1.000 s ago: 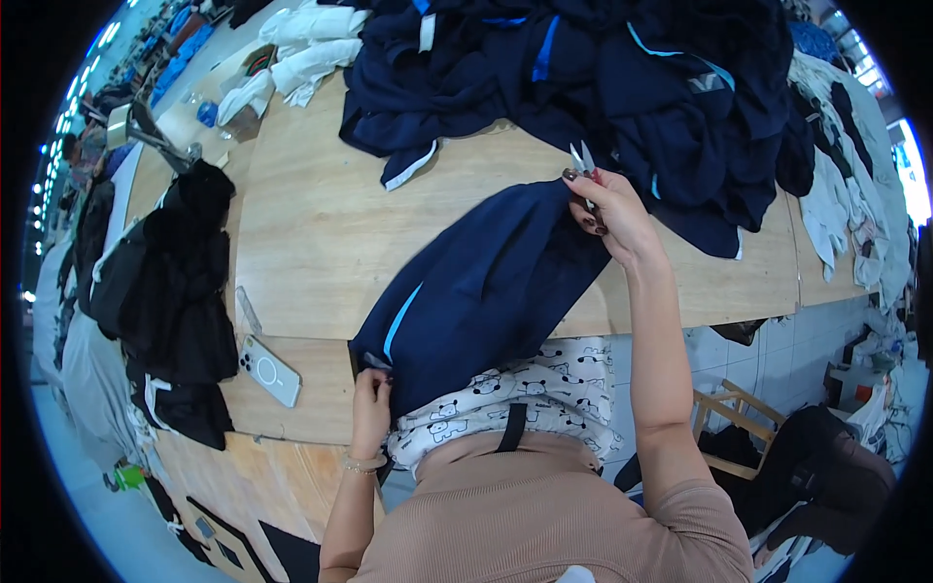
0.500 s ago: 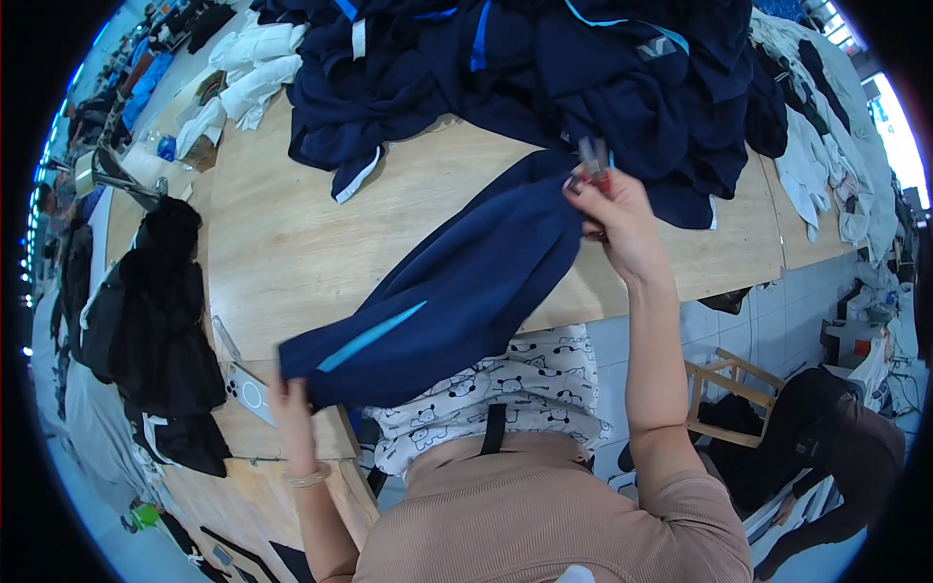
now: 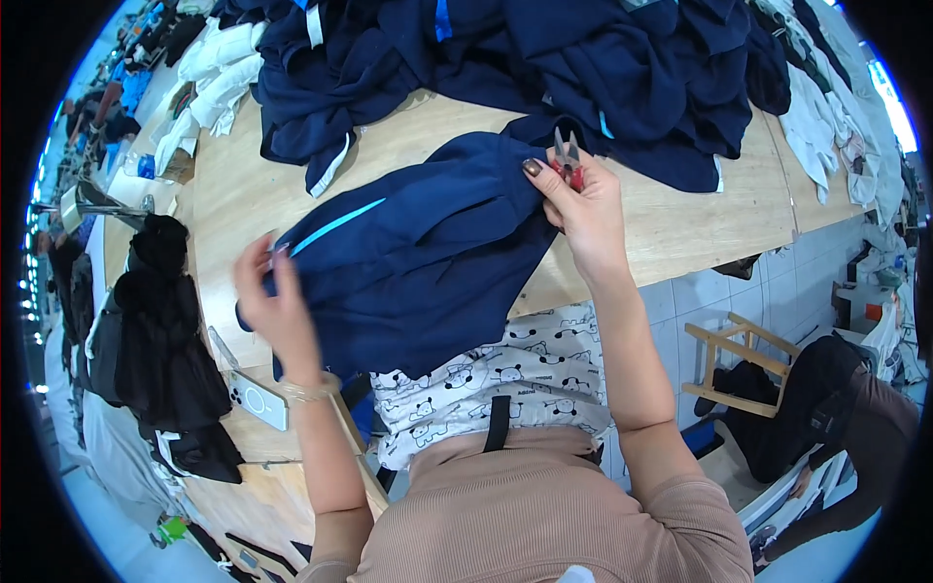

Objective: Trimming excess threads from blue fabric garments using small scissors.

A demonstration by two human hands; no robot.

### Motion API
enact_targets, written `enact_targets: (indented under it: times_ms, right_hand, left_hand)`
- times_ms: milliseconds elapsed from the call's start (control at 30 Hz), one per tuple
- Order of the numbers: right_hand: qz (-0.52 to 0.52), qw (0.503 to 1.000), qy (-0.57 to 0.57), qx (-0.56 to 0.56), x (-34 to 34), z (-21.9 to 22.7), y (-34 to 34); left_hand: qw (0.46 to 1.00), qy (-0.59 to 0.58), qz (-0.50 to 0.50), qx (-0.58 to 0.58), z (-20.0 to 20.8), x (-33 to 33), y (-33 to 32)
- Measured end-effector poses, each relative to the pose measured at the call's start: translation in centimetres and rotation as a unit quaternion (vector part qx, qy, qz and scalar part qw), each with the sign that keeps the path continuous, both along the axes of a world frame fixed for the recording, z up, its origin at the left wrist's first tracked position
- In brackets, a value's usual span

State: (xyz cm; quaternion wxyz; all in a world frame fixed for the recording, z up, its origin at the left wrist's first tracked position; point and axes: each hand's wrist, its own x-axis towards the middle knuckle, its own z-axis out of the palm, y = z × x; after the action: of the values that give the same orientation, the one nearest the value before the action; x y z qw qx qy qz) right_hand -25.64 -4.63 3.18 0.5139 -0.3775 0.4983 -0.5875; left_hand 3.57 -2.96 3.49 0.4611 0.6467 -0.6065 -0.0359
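A navy blue garment piece (image 3: 418, 243) with a light-blue stripe stretches between my hands, partly over the table's near edge and my lap. My right hand (image 3: 588, 209) is closed on a pair of small thread snips (image 3: 567, 160) with red handles, their blades pointing up and apart. The same hand pinches the garment's right end between thumb and fingers. Over the garment's left end is my left hand (image 3: 282, 306), somewhat blurred, its thumb and fingers apart and nothing visibly gripped.
Navy garments (image 3: 622, 78) are heaped along the far side of the wooden table (image 3: 233, 175). Black cloth (image 3: 160, 330) hangs at the left, near a phone (image 3: 259, 400). White garments lie at both far sides. A wooden stool (image 3: 743, 364) and a bending person (image 3: 855, 428) are at the right.
My left hand has let go of the garment's left end and moved up and slightly left. The garment has spread wider and lower. My right hand has shifted slightly left with the snips.
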Motion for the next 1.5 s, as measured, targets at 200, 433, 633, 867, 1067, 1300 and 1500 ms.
enact_targets:
  times_ms: [200, 433, 633, 867, 1067, 1300, 1500]
  right_hand:
    - [0.012, 1.0, -0.014, -0.002, 0.6, 1.6, 0.8]
    - [0.028, 1.0, 0.001, -0.001, 0.6, 1.9, 1.2]
    - [0.035, 0.995, 0.095, -0.001, -0.1, 2.2, 1.2]
    - [-0.003, 0.938, 0.326, -0.115, -3.0, 4.0, 2.1]
    - [0.031, 0.906, 0.405, -0.119, -2.5, 5.0, 2.7]
    - [0.021, 0.867, 0.468, -0.167, -2.0, 4.3, 2.4]
    - [0.029, 0.859, 0.479, -0.178, -1.5, 4.2, 2.1]
  left_hand:
    - [0.96, 0.024, -0.275, -0.046, 2.9, -11.2, 0.4]
    - [0.95, 0.049, -0.303, -0.062, 1.4, -12.7, -1.6]
    - [0.947, 0.083, -0.309, -0.024, 1.0, -13.0, -2.3]
    - [0.94, 0.107, -0.324, 0.009, 1.2, -13.1, -2.9]
    - [0.94, 0.108, -0.323, 0.025, 1.5, -13.0, -3.0]
    - [0.941, 0.107, -0.319, 0.033, 1.8, -13.1, -3.0]
    - [0.942, 0.101, -0.32, 0.028, 1.7, -13.1, -3.1]
